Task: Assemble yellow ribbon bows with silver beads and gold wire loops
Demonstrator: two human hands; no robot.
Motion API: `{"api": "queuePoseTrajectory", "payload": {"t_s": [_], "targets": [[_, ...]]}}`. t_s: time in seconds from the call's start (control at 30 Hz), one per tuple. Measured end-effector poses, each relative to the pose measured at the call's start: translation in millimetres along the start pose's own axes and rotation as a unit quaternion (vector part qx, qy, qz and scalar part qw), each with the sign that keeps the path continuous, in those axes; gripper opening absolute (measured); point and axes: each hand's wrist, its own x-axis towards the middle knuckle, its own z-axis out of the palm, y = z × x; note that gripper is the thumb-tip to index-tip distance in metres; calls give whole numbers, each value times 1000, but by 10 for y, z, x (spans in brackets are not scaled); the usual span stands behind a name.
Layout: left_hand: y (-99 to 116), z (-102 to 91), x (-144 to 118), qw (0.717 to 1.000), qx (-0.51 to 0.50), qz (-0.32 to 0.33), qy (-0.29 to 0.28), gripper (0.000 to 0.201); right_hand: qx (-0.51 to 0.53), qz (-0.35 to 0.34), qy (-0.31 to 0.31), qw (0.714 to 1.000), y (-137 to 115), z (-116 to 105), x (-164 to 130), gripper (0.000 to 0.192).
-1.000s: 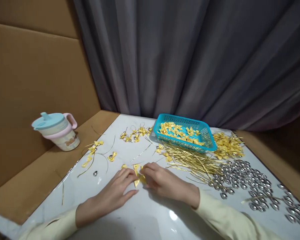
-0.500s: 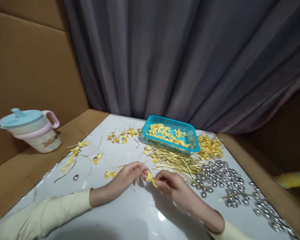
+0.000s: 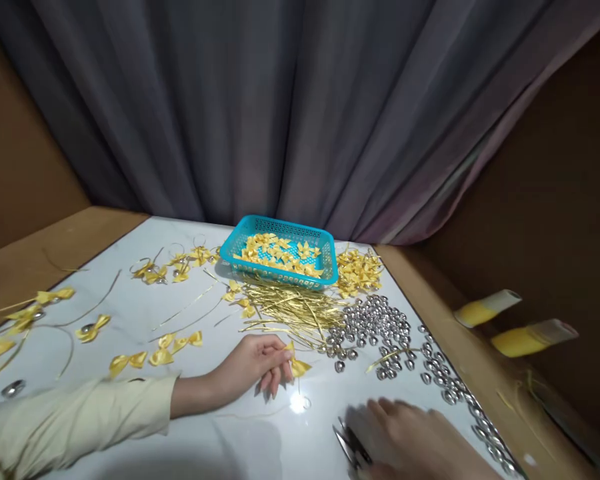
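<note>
— Where was the bow (image 3: pixel 297 364) when you stopped?

— It sat pinched at the tips of your left hand (image 3: pixel 253 368), fingers (image 3: pixel 279 356) closed together on its knot. From those fingers the bow lay toward three o'clock, just off the fingertips, its long axis tilted from ten to four o'clock, one tail drooping onto the desk (image 3: pixel 260 440).

— And the other hand?

— Your right hand (image 3: pixel 410 440) was low at five o'clock from the bow, well apart from it, blurred with motion. It lay over a small metal tool (image 3: pixel 349 445), perhaps scissors or pliers. I could not tell whether its fingers were closed on the tool or only resting on it. So the left hand was the nearer to the bow by far.

— What were the things made of?

— The bow was yellow satin ribbon, soft and glossy, folded flat with pointed tails. At twelve o'clock from it lay a bundle of thin gold wires (image 3: pixel 293 310), stiff and shiny, mostly running nine to three. At two o'clock you had a heap of silver bells (image 3: pixel 375 327), round, smooth and reflective. Behind the wires stood a teal basket (image 3: pixel 280 270), perforated plastic, with more bows in it. The desk was white, polished, marble-like, catching a glare spot just under the bow.
</note>
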Motion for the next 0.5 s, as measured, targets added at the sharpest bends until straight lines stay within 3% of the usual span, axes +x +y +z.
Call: {"api": "queuePoseTrajectory", "payload": {"t_s": [0.07, 0.17, 0.33, 0.43, 0.5], "targets": [[-1, -13, -6, 1000, -25, -6, 0, 39, -47, -50, -44, 997, 83, 199, -94, 24], [4, -29, -6, 1000, -30, -3, -6, 39, -88, -88, -41, 991, 40, 367, -132, 24], [13, -37, -15, 999, -28, 17, -30, 37, -112, -87, -47, 989, -95, 119, -43, 20], [6, -33, -35, 998, -32, 31, -48, 36, 45, -117, -90, 988, -10, -132, 28, 23], [-6, -33, -51, 996, -42, 30, -70, 38, 211, -146, -50, 965, 79, -242, 73, 31]]}}
